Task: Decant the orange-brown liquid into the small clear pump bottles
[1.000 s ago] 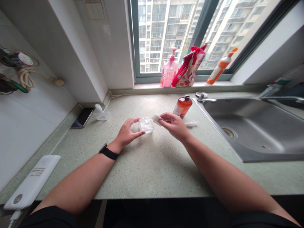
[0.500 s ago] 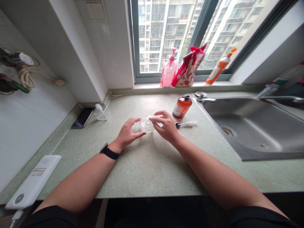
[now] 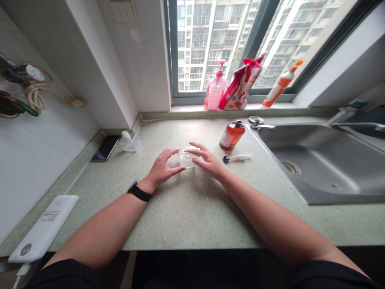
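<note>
A small clear plastic bottle (image 3: 185,159), square-shaped with a round opening, lies between my two hands over the counter. My left hand (image 3: 164,166) grips its left side, thumb below and fingers above. My right hand (image 3: 209,162) is at the opposite side, its fingers reaching across the top and its thumb near the opening; exact contact is partly hidden. Just right of that hand lies a pump head (image 3: 237,157) with a black collar and clear stem. Behind it stands an uncapped amber bottle (image 3: 232,136) with a white label and orange-brown liquid.
A similar clear bottle with a white pump (image 3: 130,142) stands by a phone (image 3: 106,148) at the back left. A white power bank (image 3: 45,228) lies front left. The steel sink (image 3: 327,160) is on the right. Pink pump bottle (image 3: 215,93), red bag (image 3: 240,86) and orange bottle (image 3: 278,90) line the windowsill.
My right hand has shifted slightly left, its fingers reaching farther over the clear bottle. The left hand keeps its grip. The whole view has shifted a little.
</note>
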